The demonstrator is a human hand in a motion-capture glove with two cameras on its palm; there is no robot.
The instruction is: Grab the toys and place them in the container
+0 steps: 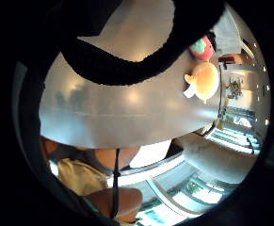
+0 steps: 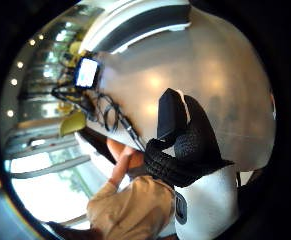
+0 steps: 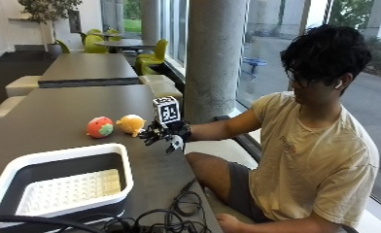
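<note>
Gloved right hand, frame centre: fingers spread, holding nothing, near orange toy. Red toy beside it. White container, lower left.

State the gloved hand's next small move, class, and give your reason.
Probably reach on to the round orange plush toy and close round it: the gloved right hand hovers beside it holding nothing, and the white-rimmed container holds no toy yet.
</note>
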